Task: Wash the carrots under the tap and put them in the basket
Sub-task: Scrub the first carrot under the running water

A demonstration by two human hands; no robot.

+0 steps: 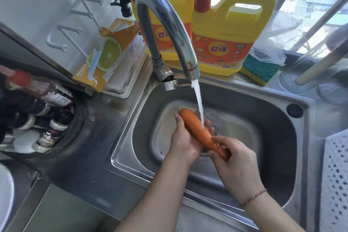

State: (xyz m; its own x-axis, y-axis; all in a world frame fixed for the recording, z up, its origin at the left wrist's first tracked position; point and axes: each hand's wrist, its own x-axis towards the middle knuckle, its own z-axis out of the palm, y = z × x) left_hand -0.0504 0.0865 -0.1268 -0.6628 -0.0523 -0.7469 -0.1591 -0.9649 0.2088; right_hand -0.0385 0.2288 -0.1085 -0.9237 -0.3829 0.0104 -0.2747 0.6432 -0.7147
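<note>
With both hands' grip grasping the carrot (199,132), left hand (185,141) cradling, right hand (233,158) pinching, rotate it fully under the tap (169,30) stream.

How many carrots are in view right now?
1. The carrot is over the sink under the tap's stream, held by the left hand and right hand. Others may lie out of frame.

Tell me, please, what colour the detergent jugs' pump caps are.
Red pump caps on yellow jugs, head view.
</note>
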